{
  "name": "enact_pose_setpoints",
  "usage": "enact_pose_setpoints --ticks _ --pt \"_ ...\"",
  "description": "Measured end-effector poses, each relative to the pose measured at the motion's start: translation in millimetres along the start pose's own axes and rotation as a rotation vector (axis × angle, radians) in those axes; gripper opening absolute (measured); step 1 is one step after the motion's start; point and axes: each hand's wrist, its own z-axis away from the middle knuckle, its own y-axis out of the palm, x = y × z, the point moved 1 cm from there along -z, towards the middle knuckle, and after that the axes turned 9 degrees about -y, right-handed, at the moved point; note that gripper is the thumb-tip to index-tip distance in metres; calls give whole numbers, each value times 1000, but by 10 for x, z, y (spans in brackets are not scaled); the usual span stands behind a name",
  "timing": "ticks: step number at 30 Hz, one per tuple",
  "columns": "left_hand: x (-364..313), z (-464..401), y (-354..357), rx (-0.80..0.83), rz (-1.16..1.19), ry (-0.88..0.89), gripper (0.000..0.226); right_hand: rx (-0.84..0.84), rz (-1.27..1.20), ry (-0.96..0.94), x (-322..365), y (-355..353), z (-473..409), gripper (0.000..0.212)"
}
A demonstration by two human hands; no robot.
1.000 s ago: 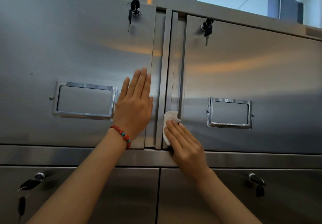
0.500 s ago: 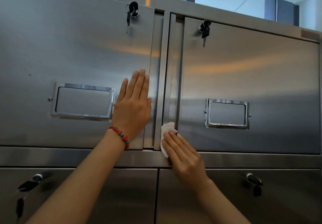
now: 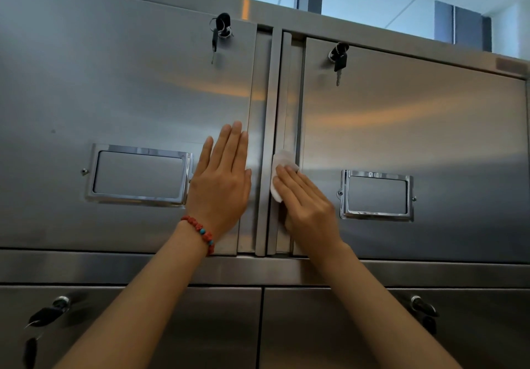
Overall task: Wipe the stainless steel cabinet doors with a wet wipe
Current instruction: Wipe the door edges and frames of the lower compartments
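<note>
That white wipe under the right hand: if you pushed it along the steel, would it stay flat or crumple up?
The wipe looks thin and limp, so it would probably bunch if pushed by one edge. The right hand presses it with flat fingers, which likely keeps it spread. On the smooth door edge it should slide easily.

Left hand (image 3: 220, 188) flat on left door (image 3: 114, 104), fingers straight, beside label frame (image 3: 139, 175). Right hand (image 3: 308, 208) presses white wipe (image 3: 281, 165) with straight fingers on the left edge of right door (image 3: 415, 127), next to centre post (image 3: 268, 139). Keys (image 3: 219, 31) hang in both upper locks. Red bead bracelet (image 3: 200, 232) on left wrist.
</note>
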Motion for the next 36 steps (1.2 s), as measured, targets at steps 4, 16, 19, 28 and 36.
enact_pose_setpoints --ticks 4,16,19,28,36 --pt "4 -4 0 -16 -5 6 54 -8 -4 11 -108 24 -148 38" --pt "9 -8 18 -17 -3 9 55 -26 -10 49 -348 58 -506 39" --pt "16 -6 23 -19 -10 13 55 -24 -17 62 -400 73 -579 39" --pt "17 -11 19 -40 -1 14 55 -78 -65 145 -482 139 -705 35" --pt "13 -15 -3 -43 8 25 52 -215 -226 301 -438 108 -790 27"
